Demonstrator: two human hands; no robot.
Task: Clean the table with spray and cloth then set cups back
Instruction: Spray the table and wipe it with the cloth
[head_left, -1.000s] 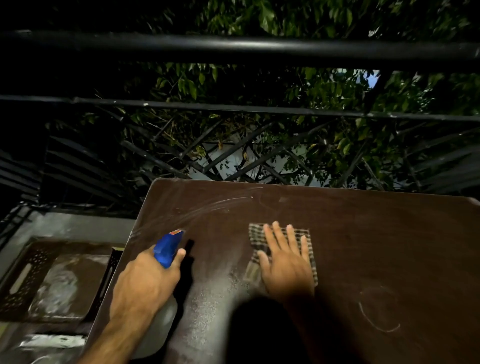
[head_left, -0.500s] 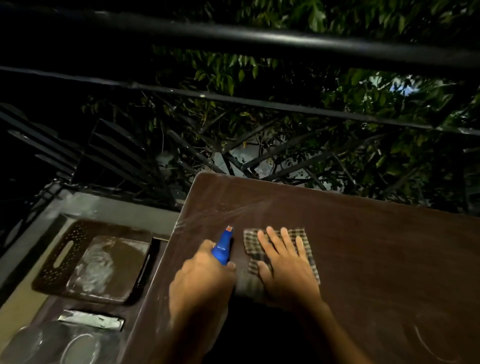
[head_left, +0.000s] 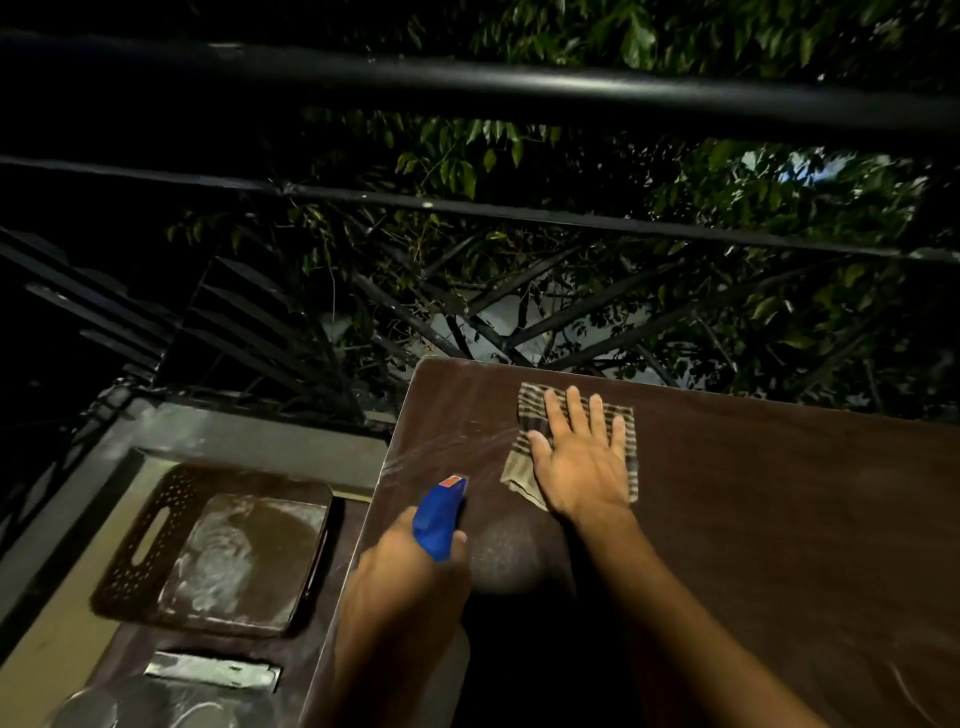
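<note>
A dark brown table (head_left: 753, 519) fills the lower right. My right hand (head_left: 582, 462) lies flat, fingers spread, on a checked cloth (head_left: 626, 431) near the table's far left corner. My left hand (head_left: 405, 582) grips a spray bottle with a blue nozzle head (head_left: 439, 514); the nozzle points toward the far corner, and the bottle's body is mostly hidden under the hand. Wet streaks show on the table (head_left: 452, 441) ahead of the nozzle. Two clear glass cups (head_left: 88, 709) stand on a lower surface at the bottom left edge, only partly in view.
Left of the table sits a brown perforated tray (head_left: 156, 525) with a smeared flat board on it, and a shiny metallic strip (head_left: 213, 670). A black metal railing (head_left: 467, 83) and foliage lie beyond the table's far edge. A faint ring mark (head_left: 919, 696) shows at lower right.
My right hand has pushed the cloth away from me toward the table's far edge. The left hand with the spray bottle stayed near the left side, and my view shifted left.
</note>
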